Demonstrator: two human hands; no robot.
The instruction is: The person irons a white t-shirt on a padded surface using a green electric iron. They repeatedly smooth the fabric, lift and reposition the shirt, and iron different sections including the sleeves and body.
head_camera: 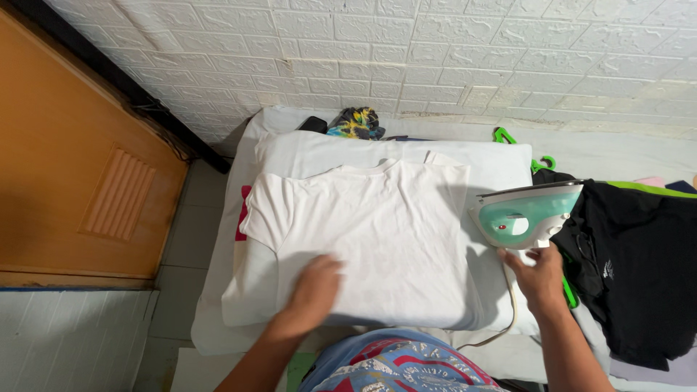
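- Shirt [377, 232]: white, lay flat on a white pad [501, 163], front up, collar away from the wearer, sleeve spread beyond the left fingertips.
- Judged light, soft and limp; likely to bunch or slide on the pad if pushed from one spot. Best pressed flat with a spread palm, or pinched at hem or shoulder seam to shift.
- Left hand [314, 290]: rested palm-down on the shirt's lower left part, fingers loose and spread, gripping nothing, only pressing cloth. Forearm came up from the bottom edge, wrist straight.
- Iron [528, 216]: pale green and white, sat just beyond the right fingertips at the pad's right edge, beside the shirt, not on it. Judged rigid, fairly heavy, hot at the soleplate; best taken by the handle only.
- Right hand [541, 276]: touched the iron's near end, fingers curled against it; firm grasp or mere touch could not be told. Wrist slightly bent inward.
- Cord [508, 319]: ran down past the right wrist.
- Dark clothes [632, 261]: heaped right of the right hand.
- Green hangers [541, 161]: beyond the iron.
- Orange door [80, 167]: far left of the left hand.
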